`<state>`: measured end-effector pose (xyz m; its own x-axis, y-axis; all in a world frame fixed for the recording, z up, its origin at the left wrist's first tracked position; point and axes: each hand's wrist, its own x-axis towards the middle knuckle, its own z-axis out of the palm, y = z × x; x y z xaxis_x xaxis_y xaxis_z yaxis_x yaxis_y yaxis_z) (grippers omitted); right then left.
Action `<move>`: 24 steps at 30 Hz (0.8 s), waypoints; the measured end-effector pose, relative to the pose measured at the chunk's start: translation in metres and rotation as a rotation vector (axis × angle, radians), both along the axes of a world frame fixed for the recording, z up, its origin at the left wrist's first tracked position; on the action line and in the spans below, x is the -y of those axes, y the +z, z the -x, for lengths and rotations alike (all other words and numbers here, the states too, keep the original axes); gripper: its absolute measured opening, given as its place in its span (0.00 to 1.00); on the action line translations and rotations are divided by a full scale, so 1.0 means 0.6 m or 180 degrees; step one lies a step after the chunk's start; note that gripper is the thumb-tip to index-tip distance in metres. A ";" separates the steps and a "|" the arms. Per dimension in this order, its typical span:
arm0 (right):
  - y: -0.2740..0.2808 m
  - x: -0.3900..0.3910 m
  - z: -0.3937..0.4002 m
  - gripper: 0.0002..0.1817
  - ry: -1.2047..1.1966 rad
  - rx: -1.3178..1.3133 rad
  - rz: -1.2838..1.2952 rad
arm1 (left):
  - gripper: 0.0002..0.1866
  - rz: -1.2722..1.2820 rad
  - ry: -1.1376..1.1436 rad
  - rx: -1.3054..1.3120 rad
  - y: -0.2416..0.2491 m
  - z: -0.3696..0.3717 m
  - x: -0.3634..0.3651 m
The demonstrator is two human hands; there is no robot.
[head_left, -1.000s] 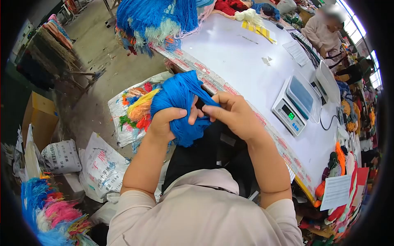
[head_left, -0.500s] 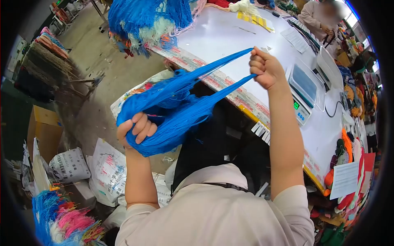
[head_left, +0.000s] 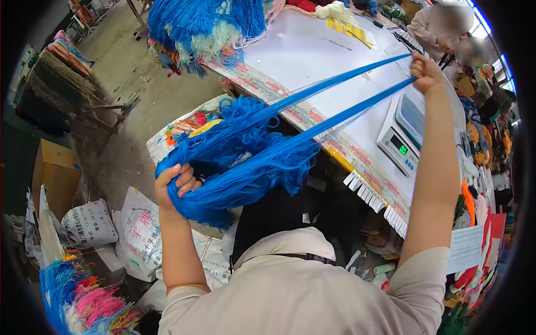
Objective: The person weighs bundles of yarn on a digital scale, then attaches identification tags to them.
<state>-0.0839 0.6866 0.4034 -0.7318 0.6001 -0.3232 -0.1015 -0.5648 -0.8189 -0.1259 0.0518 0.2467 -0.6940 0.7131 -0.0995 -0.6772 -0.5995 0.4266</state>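
A large skein of blue yarn (head_left: 240, 173) stretches between my two hands, in front of my lap and across the table's near edge. My left hand (head_left: 177, 185) is closed round the looped bulk of the skein at the lower left. Far to the right, above the table, my right hand (head_left: 425, 73) is a fist round the other end. From it two taut bands of strands run back to the bulk. Loose, curly strands bulge out along the middle of the skein.
The white table (head_left: 290, 50) carries a digital scale (head_left: 399, 145) near my right forearm. Blue and white yarn (head_left: 206, 28) hangs over its far left corner. Sacks (head_left: 142, 234) and a cardboard box (head_left: 56, 173) stand on the floor at left. Two people are beyond the table.
My right hand has moved farther right and up, drawing the blue strands out longer. More curly, loose strands show in the bulk. My left hand has barely shifted.
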 end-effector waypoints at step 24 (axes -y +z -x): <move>0.412 -0.008 -0.054 0.06 0.0053 -0.0237 -0.2557 | 0.38 -0.1731 0.1426 -0.0791 -0.034 -0.047 0.078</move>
<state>-0.0515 0.6912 0.6504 -0.7453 0.6171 0.2524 -0.1687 0.1916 -0.9669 -0.0978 0.0052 0.2265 -0.8857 0.2607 0.3842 -0.2408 -0.9654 0.0999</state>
